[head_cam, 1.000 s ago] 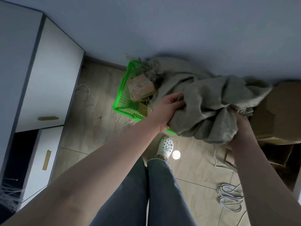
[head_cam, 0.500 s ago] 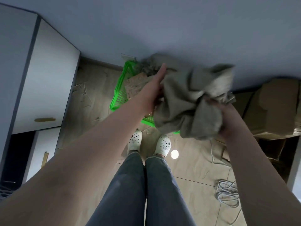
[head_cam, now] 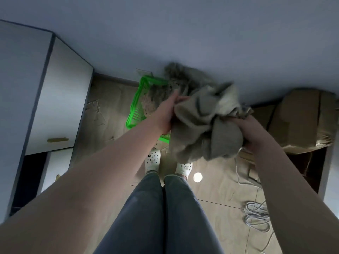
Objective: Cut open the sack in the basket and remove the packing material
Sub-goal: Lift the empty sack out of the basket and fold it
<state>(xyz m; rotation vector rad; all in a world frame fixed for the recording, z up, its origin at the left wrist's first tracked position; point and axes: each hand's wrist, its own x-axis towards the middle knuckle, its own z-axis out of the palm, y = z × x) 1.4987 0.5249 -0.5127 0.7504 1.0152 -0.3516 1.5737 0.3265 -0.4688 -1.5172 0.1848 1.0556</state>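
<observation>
A grey-green cloth sack [head_cam: 203, 121] is bunched up in the air in front of me, above the floor. My left hand [head_cam: 166, 114] grips its left side, and my right hand [head_cam: 246, 129] grips its right side from below. Behind it on the floor stands a bright green plastic basket [head_cam: 136, 107]. Blurred, shredded packing material [head_cam: 165, 90] fills the basket and rises above its far rim. The basket's right half is hidden by the sack.
White cabinets [head_cam: 60, 99] with brass handles stand on the left. Brown cardboard boxes [head_cam: 302, 118] sit on the right by the wall. A coiled white cable [head_cam: 256, 217] lies on the floor at lower right. My feet in white clogs [head_cam: 153, 159] stand just before the basket.
Both hands have gathered the sack into a tighter bundle and lifted it away from the basket. The brown paper lump seen in the basket earlier is now covered by blurred shredded material.
</observation>
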